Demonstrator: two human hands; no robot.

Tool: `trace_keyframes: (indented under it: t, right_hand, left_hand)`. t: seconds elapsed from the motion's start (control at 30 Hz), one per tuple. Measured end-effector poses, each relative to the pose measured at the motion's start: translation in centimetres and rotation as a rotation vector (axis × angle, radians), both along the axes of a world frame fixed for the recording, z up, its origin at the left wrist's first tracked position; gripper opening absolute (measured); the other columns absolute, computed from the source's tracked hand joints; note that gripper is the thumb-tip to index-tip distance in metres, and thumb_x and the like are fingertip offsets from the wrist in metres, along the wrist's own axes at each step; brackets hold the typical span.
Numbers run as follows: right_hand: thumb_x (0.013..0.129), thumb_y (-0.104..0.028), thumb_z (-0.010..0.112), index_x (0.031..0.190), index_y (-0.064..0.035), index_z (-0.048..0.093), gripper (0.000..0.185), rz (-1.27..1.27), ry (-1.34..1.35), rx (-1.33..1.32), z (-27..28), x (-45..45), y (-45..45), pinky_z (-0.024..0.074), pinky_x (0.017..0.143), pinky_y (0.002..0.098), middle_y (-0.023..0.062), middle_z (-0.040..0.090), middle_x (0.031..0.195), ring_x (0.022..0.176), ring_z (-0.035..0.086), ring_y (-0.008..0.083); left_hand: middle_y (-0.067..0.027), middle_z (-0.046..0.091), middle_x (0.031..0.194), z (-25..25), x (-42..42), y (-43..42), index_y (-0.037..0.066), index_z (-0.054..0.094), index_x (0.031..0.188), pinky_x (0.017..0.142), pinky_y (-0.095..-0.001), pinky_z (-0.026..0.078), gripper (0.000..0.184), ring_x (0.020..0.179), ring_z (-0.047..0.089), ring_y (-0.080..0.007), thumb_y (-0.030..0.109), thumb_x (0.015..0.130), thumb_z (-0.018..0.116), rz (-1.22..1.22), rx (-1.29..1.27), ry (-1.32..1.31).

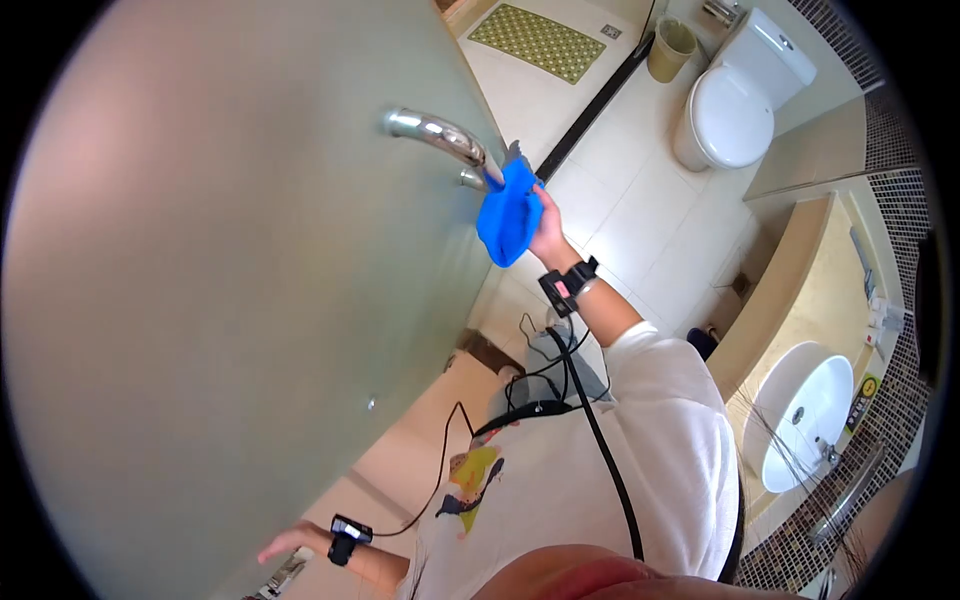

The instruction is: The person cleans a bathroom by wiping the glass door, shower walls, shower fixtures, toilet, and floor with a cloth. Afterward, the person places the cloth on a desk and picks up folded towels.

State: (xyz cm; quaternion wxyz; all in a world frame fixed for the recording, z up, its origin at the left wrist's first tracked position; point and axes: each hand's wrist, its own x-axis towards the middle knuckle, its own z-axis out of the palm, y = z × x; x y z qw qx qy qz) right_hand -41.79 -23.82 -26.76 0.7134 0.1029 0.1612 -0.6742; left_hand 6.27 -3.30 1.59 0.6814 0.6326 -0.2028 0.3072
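Cloth (508,218), blue and bunched, filled my distant right hand (549,232) against the curved chrome handle (440,133), folded, I judged, to hug its bend, while my left hand (290,541) stretched out, apparently empty.

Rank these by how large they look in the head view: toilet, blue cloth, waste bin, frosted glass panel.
1. Frosted glass panel
2. Toilet
3. Blue cloth
4. Waste bin, farther off, so its real size against the cloth is unsure.
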Motion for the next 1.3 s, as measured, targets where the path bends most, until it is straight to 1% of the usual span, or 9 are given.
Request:
trace_keyframes:
  t: [0.17,0.23,0.3,0.33,0.47,0.53,1.07,1.13,1.3]
  right_hand:
    - [0.088,-0.037,0.041,0.123,-0.0037,0.042,0.049,0.047,0.092,-0.091,12.1,-2.2,6.9,0.0356,0.096,0.0418,0.0147,0.050,0.119,0.108,0.048,0.0293]
    - [0.089,-0.037,0.040,0.125,-0.0031,0.041,0.049,0.022,0.147,-0.175,14.8,-3.2,10.0,0.0337,0.098,0.0420,0.0147,0.048,0.122,0.111,0.047,0.0294]
    - [0.088,-0.037,0.042,0.125,-0.0038,0.041,0.050,-0.009,0.210,-0.175,15.8,-2.0,9.7,0.0330,0.098,0.0432,0.0145,0.048,0.122,0.111,0.046,0.0298]
    - [0.087,-0.038,0.044,0.125,-0.0045,0.041,0.051,-0.041,0.295,-0.194,17.9,-1.2,11.4,0.0324,0.098,0.0445,0.0144,0.048,0.123,0.112,0.046,0.0302]
    - [0.089,-0.033,0.043,0.122,0.0002,0.042,0.047,0.024,0.670,-0.261,21.5,-0.2,14.5,0.0387,0.093,0.0344,0.0130,0.051,0.118,0.105,0.052,0.0228]
    - [0.088,-0.036,0.047,0.104,-0.0028,0.054,0.037,0.130,0.907,-0.188,21.9,-0.3,15.9,0.0478,0.070,0.0231,0.0048,0.062,0.091,0.076,0.059,0.0111]
    - [0.091,-0.027,0.042,0.109,-0.0009,0.053,0.034,0.027,0.263,-0.478,21.3,-9.6,21.3,0.0480,0.080,0.0323,0.0111,0.061,0.100,0.087,0.060,0.0203]
    - [0.091,-0.028,0.041,0.111,-0.0004,0.051,0.036,0.053,0.338,-0.308,22.7,-10.7,20.9,0.0472,0.083,0.0326,0.0121,0.059,0.104,0.092,0.059,0.0206]
    - [0.092,-0.040,0.035,0.119,0.0000,0.044,0.049,0.114,0.544,-0.137,23.4,-17.5,20.0,0.0435,0.088,0.0334,0.0125,0.054,0.114,0.098,0.055,0.0211]
  left_hand:
    - [-0.0093,0.039,0.109,0.2,-3.9,0.2,0.002,0.039,0.107,0.091,-0.0356,0.031,0.025,0.101,0.039,-0.0211,0.020,0.090,0.040,0.044,-0.078,-0.528]
    - [-0.0096,0.042,0.105,-6.1,-4.3,-0.8,0.002,0.040,0.105,0.087,-0.0361,0.033,0.023,0.096,0.042,-0.0197,0.017,0.088,0.044,-0.544,-0.121,-0.501]
    - [-0.0092,0.049,0.096,-6.3,-8.0,-3.4,0.006,0.046,0.087,0.080,-0.0377,0.038,0.012,0.088,0.046,-0.0254,0.014,0.082,0.053,-0.356,0.297,-0.884]
    - [-0.0084,0.053,0.098,-3.8,-12.9,-5.2,0.008,0.051,0.073,0.083,-0.0399,0.037,0.011,0.094,0.046,-0.0286,0.014,0.076,0.059,-0.883,0.556,-0.945]
    - [-0.0143,0.046,0.119,-6.2,-19.2,-9.0,0.003,0.050,0.100,0.091,-0.0417,0.037,0.041,0.108,0.044,-0.0296,0.004,0.065,0.071,-1.703,0.605,-0.509]
    - [-0.0132,0.046,0.117,-7.3,-25.0,-9.5,0.002,0.046,0.109,0.090,-0.0396,0.038,0.050,0.108,0.044,-0.0257,0.007,0.067,0.072,-2.157,0.288,0.309]
    - [-0.0153,0.037,0.129,-9.8,-36.2,-12.3,0.002,0.029,0.128,0.100,-0.0368,0.029,0.081,0.120,0.036,-0.0232,0.031,0.068,0.075,-2.394,0.863,-0.180]
    - [-0.0144,0.033,0.133,-9.1,-39.3,-13.1,0.001,0.024,0.131,0.103,-0.0366,0.023,0.088,0.125,0.030,-0.0225,0.033,0.067,0.075,-2.669,0.979,0.319]
    - [-0.0058,0.059,0.101,-6.1,-46.5,-13.2,0.001,0.052,0.108,0.084,-0.0295,0.044,0.039,0.092,0.056,-0.0144,0.013,0.074,0.069,-2.534,0.868,0.459]
